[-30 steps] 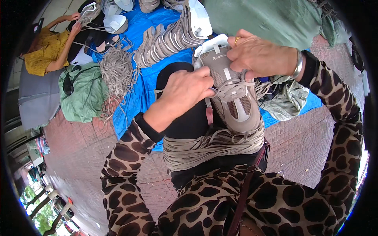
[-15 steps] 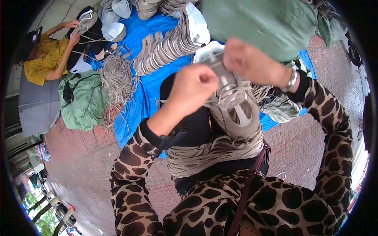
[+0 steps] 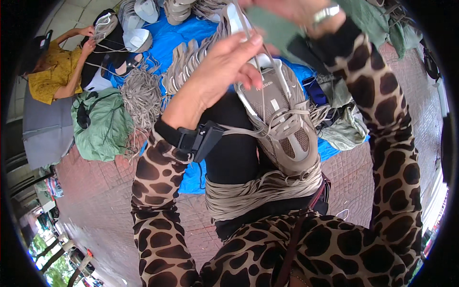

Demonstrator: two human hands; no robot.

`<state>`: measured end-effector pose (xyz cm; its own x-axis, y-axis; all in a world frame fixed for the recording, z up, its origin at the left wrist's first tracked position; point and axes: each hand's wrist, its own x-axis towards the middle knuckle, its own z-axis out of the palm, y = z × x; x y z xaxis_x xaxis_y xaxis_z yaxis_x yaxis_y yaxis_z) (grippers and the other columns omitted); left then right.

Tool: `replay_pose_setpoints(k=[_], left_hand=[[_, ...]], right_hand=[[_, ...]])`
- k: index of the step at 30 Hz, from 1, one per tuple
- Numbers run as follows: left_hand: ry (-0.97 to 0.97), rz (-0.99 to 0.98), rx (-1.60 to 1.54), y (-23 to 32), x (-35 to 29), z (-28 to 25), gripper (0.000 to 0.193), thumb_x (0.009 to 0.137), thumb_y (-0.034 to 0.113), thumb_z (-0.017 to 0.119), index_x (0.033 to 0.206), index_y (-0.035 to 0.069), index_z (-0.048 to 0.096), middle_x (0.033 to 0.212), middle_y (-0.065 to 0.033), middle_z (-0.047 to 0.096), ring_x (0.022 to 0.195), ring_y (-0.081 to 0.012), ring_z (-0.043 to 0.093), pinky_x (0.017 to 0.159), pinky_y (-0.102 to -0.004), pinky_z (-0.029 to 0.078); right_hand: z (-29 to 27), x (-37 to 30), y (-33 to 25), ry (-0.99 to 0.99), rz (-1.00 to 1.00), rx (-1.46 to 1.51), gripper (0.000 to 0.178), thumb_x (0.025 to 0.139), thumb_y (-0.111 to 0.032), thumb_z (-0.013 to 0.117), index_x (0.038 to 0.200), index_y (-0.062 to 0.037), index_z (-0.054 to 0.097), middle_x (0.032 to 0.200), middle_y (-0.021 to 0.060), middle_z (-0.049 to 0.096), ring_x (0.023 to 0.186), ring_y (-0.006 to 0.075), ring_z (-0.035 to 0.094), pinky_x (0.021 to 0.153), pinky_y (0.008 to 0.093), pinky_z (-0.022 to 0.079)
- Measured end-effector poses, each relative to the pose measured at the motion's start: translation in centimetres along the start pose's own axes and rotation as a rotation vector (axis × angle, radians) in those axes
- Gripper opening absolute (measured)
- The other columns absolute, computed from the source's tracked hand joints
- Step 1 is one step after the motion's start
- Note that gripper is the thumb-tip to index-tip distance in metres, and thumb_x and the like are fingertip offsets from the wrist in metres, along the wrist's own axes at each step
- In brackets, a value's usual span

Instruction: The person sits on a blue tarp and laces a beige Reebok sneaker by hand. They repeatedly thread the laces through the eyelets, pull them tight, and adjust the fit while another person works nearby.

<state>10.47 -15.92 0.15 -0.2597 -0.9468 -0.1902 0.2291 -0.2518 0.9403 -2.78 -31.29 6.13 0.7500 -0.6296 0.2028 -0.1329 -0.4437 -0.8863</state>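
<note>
A beige-grey sneaker (image 3: pixel 287 138) rests on my lap, toe toward me, its tongue lying out flat and away from me. Taut strands of its shoelace (image 3: pixel 282 76) rise from the eyelets toward both hands. My left hand (image 3: pixel 227 69) is left of the tongue, thumb and forefinger closed at the lace, the other fingers curled loosely. Higher up, my right hand (image 3: pixel 291 12), blurred and partly cut off by the picture's top edge, pinches the lace's upper part. Across my thighs lies a thick bundle of beige laces (image 3: pixel 258 191).
A blue tarp (image 3: pixel 167 33) bears a stacked row of shoe uppers (image 3: pixel 191 60) and a heap of laces (image 3: pixel 141 93). Green sacks (image 3: pixel 100 124) flank it. At the left a person in a yellow shirt (image 3: pixel 55 79) handles another shoe.
Both hands have moved away from over the shoe, the right one far up, drawing the lace out taut. The tongue, earlier partly covered by my hands, now shows.
</note>
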Motion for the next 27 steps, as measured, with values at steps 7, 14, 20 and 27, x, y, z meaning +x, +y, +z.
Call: replay_pose_setpoints(k=[7, 14, 20, 27], left_hand=[[0.263, 0.518, -0.04, 8.2, 4.6, -7.1, 0.026, 0.106, 0.027, 0.047, 0.097, 0.006, 0.058, 0.076, 0.0006, 0.056, 0.06, -0.0087, 0.051, 0.055, -0.0212, 0.044], [0.451, 0.384, 0.347, 3.2, 3.5, -5.1, 0.032, 0.104, 0.032, 0.051, 0.114, 0.002, 0.056, 0.093, -0.0046, 0.06, 0.074, -0.0127, 0.058, 0.065, -0.0255, 0.047], [0.217, 0.546, 1.147, -4.3, -5.4, 1.9, 0.023, 0.074, 0.02, 0.078, 0.082, 0.008, 0.06, 0.085, -0.0086, 0.057, 0.082, -0.0323, 0.057, 0.072, -0.0438, 0.044], [0.243, 0.451, 1.44, -6.0, -6.9, 4.5, 0.018, 0.066, 0.015, 0.077, 0.071, 0.012, 0.06, 0.084, -0.0037, 0.053, 0.084, -0.0264, 0.054, 0.073, -0.0409, 0.035]], right_hand=[[0.8, -1.9, 1.5, -0.177, 0.372, 0.895, 0.02, 0.104, -0.015, 0.046, 0.102, 0.0026, 0.056, 0.093, 0.008, 0.065, 0.072, 0.0138, 0.063, 0.068, 0.029, 0.058], [-0.3, -1.8, 3.8, -0.081, 0.055, 0.548, 0.027, 0.104, -0.013, 0.043, 0.094, 0.0009, 0.064, 0.08, 0.0058, 0.067, 0.069, 0.0131, 0.063, 0.065, 0.027, 0.055], [-3.4, -1.4, 5.6, 0.09, 0.252, 0.587, 0.032, 0.107, -0.023, 0.04, 0.102, 0.0015, 0.061, 0.096, 0.0115, 0.07, 0.075, 0.0146, 0.066, 0.07, 0.0284, 0.058], [-2.8, -2.4, 4.7, 0.046, 0.242, 0.582, 0.033, 0.107, -0.025, 0.041, 0.105, 0.0017, 0.059, 0.1, 0.0123, 0.07, 0.073, 0.0135, 0.066, 0.067, 0.0278, 0.058]])
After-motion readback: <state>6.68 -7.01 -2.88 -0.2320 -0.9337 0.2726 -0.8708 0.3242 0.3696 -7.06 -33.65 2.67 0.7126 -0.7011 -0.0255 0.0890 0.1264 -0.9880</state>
